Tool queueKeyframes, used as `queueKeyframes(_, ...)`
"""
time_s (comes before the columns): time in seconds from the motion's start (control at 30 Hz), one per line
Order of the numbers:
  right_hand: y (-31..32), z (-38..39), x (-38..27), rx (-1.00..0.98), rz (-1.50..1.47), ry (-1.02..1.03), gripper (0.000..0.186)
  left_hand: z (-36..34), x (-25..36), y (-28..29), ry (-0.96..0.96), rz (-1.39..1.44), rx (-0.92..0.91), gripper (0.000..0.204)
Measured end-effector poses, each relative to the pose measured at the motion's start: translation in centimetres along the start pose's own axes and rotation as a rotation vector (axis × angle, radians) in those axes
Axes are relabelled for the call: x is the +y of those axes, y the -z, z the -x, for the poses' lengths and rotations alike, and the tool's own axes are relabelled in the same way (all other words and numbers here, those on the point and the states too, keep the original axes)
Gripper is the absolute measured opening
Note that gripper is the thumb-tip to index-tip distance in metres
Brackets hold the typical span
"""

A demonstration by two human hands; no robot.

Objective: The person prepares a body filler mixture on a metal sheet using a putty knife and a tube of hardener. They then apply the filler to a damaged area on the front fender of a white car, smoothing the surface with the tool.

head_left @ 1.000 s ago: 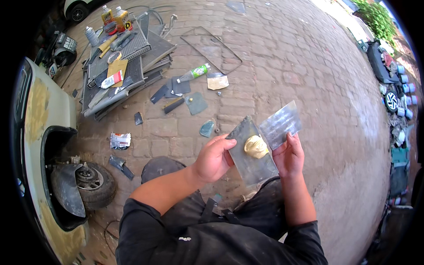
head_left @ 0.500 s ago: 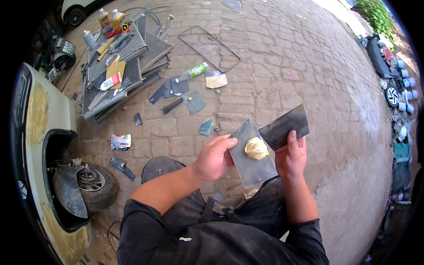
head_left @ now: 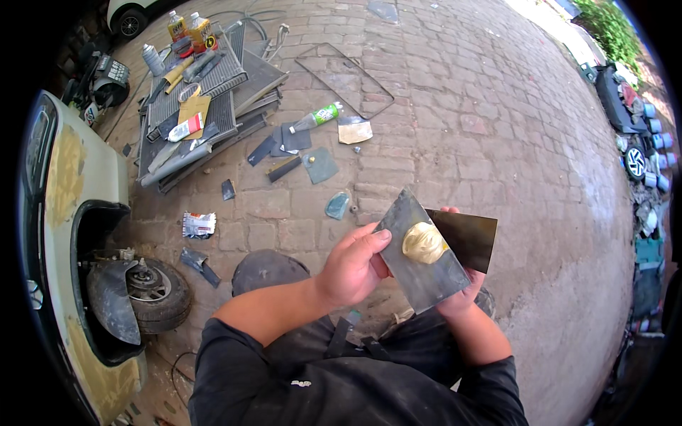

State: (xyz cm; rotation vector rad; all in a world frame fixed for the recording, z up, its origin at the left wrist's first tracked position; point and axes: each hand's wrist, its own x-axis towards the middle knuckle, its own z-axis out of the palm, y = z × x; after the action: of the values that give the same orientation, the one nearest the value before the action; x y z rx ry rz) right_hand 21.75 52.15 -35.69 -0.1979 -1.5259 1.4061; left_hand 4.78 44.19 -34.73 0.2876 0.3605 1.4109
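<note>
My left hand (head_left: pixel 353 268) is closed on the edge of a flat grey mixing board (head_left: pixel 430 285), thumb on its top face. A rounded mound of cream-coloured body filler (head_left: pixel 423 243) sits on the board, with a small bright yellow streak at its right side. My right hand (head_left: pixel 463 297) is partly hidden behind the board's lower right corner. It grips a thin dark spreader (head_left: pixel 474 238), whose left end goes out of sight behind the board. Both are held over my knees.
A car body with patchy filler (head_left: pixel 67 167) and an exposed wheel (head_left: pixel 160 295) stands at left. Stacked radiators (head_left: pixel 231 117) carry bottles, tubes and tools. On the brick paving lie a green-labelled bottle (head_left: pixel 317 117), a wire frame (head_left: pixel 369 113), a torn wrapper (head_left: pixel 199 225) and several flat sheets.
The spreader has swung from slanting up to slanting down on the right, and my right hand has dropped partly behind the board. The board and filler have shifted slightly right.
</note>
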Motion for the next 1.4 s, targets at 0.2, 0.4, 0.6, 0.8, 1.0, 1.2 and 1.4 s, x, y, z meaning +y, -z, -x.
queueKeyframes(0.2, -0.4, 0.9, -0.6, -0.114, 0.24, 0.008, 0.064, -0.1, -0.6, -0.3, 0.024, 0.025, 0.052, 0.043)
queueKeyframes(0.4, 0.5, 3.0, 0.3, 0.013, -0.172, -0.582, 0.066, 0.2, 0.1, -0.8, 0.022, -0.006, -0.06, 0.043)
queueKeyframes(0.6, -2.1, -0.4, -1.2, 0.36, -1.03, -0.434, 0.064, 0.6, 0.1, -0.3, -0.005, 0.036, -0.003, 0.041)
queueKeyframes(0.8, -1.4, 1.1, -0.2, 0.222, -0.579, -0.602, 0.067, 0.3, -0.6, 0.4, 0.007, 0.071, 0.053, 0.038)
queueKeyframes(1.0, 1.8, 0.6, 2.9, 0.32, -0.259, -0.569, 0.044, 0.1, 0.7, 0.4, -0.08, -0.01, 0.057, 0.041)
queueKeyframes(1.2, 3.8, -2.4, 0.8, 0.454, 0.19, -0.124, 0.024, 0.0, 1.9, 2.2, -0.238, -0.307, 0.175, 0.034)
queueKeyframes(1.4, 0.7, -3.4, -1.9, -0.105, 0.941, 0.28, 0.034, -0.1, 1.8, 2.4, -0.296, -0.576, 0.251, 0.031)
